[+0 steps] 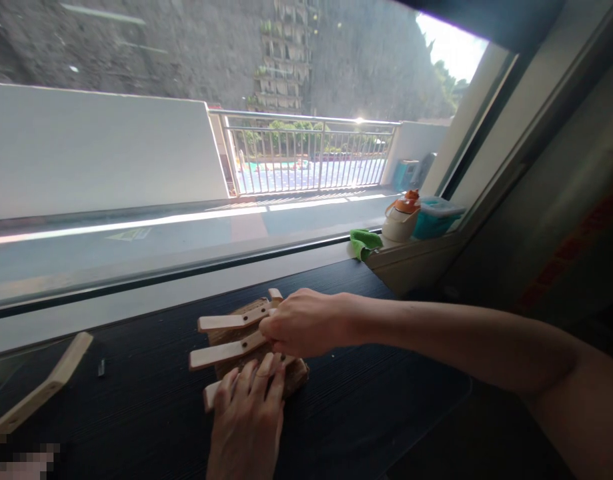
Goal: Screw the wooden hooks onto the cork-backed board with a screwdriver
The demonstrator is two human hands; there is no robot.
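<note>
A small wooden block (295, 377) with pale wooden sticks (221, 354) poking out to the left lies on the dark table (146, 407) below the window. My left hand (249, 417) rests flat on top of the block, fingers stretched out over the nearest stick. My right hand (301, 323) reaches in from the right with its fingers closed round the ends of the upper sticks at the block.
A loose pale wooden piece (43, 387) lies at the table's left edge, with a small dark bit (101, 367) beside it. On the sill at the right are a green cloth (363, 243), a white pot with orange lid (401, 217) and a teal box (433, 217).
</note>
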